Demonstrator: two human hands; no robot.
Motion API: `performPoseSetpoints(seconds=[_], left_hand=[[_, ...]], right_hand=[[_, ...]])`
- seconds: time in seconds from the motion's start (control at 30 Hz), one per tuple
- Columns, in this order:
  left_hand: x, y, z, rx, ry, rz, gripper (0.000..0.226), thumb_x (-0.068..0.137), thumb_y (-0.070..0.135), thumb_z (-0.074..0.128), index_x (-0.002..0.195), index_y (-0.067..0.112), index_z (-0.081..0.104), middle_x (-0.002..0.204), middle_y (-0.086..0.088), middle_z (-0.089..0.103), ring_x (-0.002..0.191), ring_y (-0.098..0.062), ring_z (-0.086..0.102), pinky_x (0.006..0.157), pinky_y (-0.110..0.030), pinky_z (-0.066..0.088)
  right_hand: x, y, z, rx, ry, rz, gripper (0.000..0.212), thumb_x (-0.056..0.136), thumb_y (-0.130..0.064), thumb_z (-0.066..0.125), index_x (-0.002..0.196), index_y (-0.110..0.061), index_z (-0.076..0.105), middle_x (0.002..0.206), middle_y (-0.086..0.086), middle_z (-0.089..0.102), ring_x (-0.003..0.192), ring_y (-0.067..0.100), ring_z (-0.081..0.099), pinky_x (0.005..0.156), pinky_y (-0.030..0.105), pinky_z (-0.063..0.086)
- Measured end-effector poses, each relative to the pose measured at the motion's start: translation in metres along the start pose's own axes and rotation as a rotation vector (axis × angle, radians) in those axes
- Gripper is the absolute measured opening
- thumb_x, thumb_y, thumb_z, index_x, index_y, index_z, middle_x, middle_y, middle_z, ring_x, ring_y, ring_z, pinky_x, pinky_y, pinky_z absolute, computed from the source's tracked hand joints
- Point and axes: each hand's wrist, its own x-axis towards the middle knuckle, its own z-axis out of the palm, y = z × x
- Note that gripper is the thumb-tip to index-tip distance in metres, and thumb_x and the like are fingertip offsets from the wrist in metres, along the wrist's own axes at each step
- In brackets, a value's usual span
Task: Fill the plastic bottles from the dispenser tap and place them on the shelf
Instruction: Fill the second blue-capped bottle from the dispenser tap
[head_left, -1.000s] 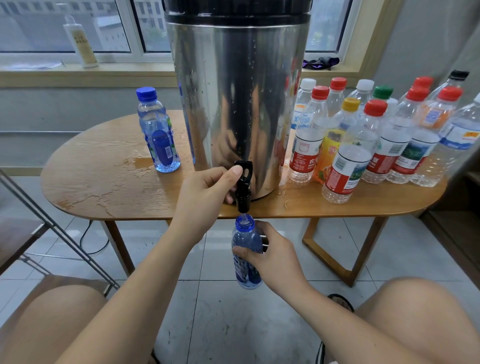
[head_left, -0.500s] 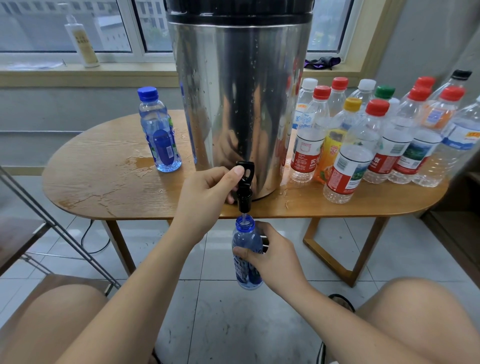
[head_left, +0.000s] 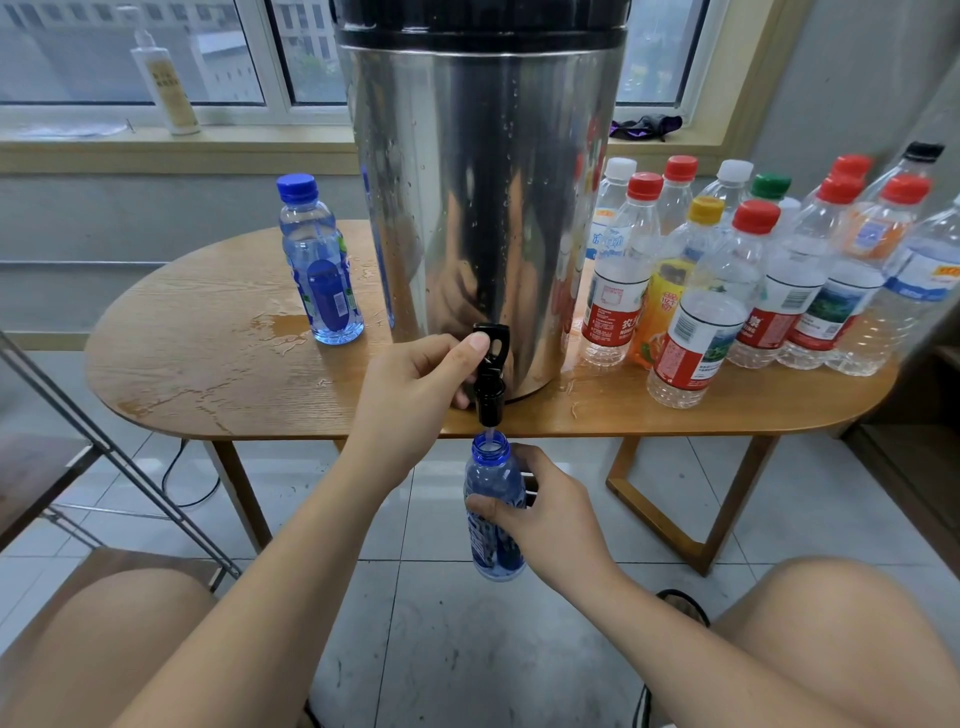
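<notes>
Steel dispenser (head_left: 483, 208) cropped, left hand (head_left: 415, 387) gripping tap (head_left: 490, 397), right hand (head_left: 550, 514) obscuring blue bottle (head_left: 491, 470)

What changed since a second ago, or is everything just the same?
Nothing visibly moved. The left hand still grips the tap, the right hand still holds the open blue bottle under it, and water is running into the bottle's mouth.

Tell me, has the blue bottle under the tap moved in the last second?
No. The blue bottle keeps its mouth right beneath the tap, held by the right hand.
</notes>
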Motion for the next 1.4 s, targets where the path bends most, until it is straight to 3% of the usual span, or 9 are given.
performPoseSetpoints(seconds=[0.23,0.43,1.07,1.27,1.4], left_hand=[[-0.0004,0.0017,0.0004,-0.002,-0.006,0.01,0.043,0.108,0.042,0.064,0.075,0.017,0.073,0.065,-0.007,0.065,0.056,-0.006,0.054,0.063,-0.023,0.043],[-0.0002,0.0018,0.0001,-0.007,-0.008,0.013,0.043,0.108,0.043,0.065,0.067,0.032,0.073,0.064,-0.003,0.066,0.056,-0.006,0.054,0.063,-0.026,0.043],[-0.0011,0.0034,-0.0002,0.001,-0.012,0.016,0.042,0.108,0.044,0.064,0.071,0.027,0.072,0.067,-0.013,0.065,0.058,-0.007,0.055,0.065,-0.028,0.044],[-0.0016,0.0049,0.0002,-0.002,-0.009,0.013,0.043,0.108,0.043,0.064,0.068,0.028,0.072,0.064,-0.008,0.064,0.056,-0.006,0.054,0.064,-0.026,0.043],[-0.0023,0.0053,0.0003,0.0,-0.009,0.012,0.044,0.108,0.042,0.064,0.067,0.03,0.072,0.064,-0.006,0.064,0.055,-0.006,0.053,0.064,-0.026,0.043]], right_hand=[[0.0008,0.0002,0.0001,-0.015,0.003,0.006,0.058,0.084,-0.045,0.09,0.131,-0.048,0.056,0.12,-0.027,0.068,0.114,0.005,0.066,0.098,0.027,0.058],[0.0013,0.0002,0.0007,-0.022,0.015,0.009,0.063,0.084,-0.045,0.09,0.137,-0.044,0.057,0.131,-0.021,0.07,0.119,0.008,0.066,0.102,0.034,0.06],[0.0011,0.0008,0.0004,-0.023,0.011,0.006,0.066,0.083,-0.045,0.09,0.14,-0.042,0.057,0.133,-0.022,0.07,0.118,0.007,0.065,0.1,0.031,0.058],[0.0013,0.0018,-0.0002,-0.016,0.01,-0.004,0.06,0.082,-0.046,0.091,0.13,-0.052,0.054,0.116,-0.031,0.066,0.113,0.004,0.065,0.097,0.027,0.058],[0.0015,0.0014,0.0,-0.023,0.013,-0.011,0.062,0.083,-0.046,0.09,0.134,-0.049,0.055,0.127,-0.025,0.069,0.115,0.004,0.064,0.098,0.027,0.058]])
